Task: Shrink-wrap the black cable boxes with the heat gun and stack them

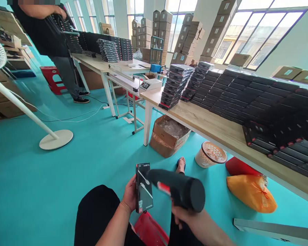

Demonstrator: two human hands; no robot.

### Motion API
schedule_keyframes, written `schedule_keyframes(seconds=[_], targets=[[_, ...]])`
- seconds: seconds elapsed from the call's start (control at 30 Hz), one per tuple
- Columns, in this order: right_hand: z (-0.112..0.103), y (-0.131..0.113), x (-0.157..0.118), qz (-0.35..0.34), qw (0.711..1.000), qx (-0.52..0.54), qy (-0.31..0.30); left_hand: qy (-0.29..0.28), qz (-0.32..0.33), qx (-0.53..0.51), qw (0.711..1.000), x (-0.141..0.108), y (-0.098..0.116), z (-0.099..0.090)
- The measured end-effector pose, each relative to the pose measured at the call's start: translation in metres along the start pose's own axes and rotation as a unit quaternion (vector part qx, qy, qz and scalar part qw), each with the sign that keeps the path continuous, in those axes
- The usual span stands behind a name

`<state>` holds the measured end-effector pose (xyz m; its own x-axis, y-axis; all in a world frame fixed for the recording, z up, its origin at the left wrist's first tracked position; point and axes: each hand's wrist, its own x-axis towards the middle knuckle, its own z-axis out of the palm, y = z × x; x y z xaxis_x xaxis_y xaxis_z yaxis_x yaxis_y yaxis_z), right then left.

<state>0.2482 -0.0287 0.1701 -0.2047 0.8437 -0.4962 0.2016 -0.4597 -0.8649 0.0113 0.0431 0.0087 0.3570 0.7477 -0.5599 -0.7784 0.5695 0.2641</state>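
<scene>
My left hand [129, 195] is closed around the left edge of a black cable box [145, 194], which stands upright with white cables and plugs printed on its front. In my right hand [182, 216] is a dark heat gun [178, 188] with a red mark on its side, gripped by the handle. The gun's nozzle points left and comes close to the box's upper right edge; whether they touch I cannot tell. A red plastic bag [152, 229] lies below the box, between my knees.
Stacked black boxes [228, 94] fill the table [192, 114] on the right. Under it stand a carton of clear film [166, 136], a wastebasket [210, 155] and an orange bag [250, 193]. A fan stand [55, 139] is at left. Another person [51, 44] stands by the far table.
</scene>
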Motion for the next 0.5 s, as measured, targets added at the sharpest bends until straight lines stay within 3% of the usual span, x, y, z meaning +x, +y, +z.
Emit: schedule_keyframes(seconds=[0.17, 0.33, 0.5], targets=[[-0.018, 0.01, -0.007, 0.07, 0.991, -0.002, -0.111, -0.005, 0.017, -0.015, 1.0, 0.0, 0.001, 0.001], [-0.017, 0.019, -0.009, 0.049, 0.995, 0.076, -0.031, -0.016, -0.003, -0.002, 1.0, -0.004, 0.002, 0.005], [-0.006, 0.029, -0.002, 0.049, 0.988, 0.125, -0.078, -0.003, 0.017, -0.01, 1.0, -0.003, 0.002, 0.004]])
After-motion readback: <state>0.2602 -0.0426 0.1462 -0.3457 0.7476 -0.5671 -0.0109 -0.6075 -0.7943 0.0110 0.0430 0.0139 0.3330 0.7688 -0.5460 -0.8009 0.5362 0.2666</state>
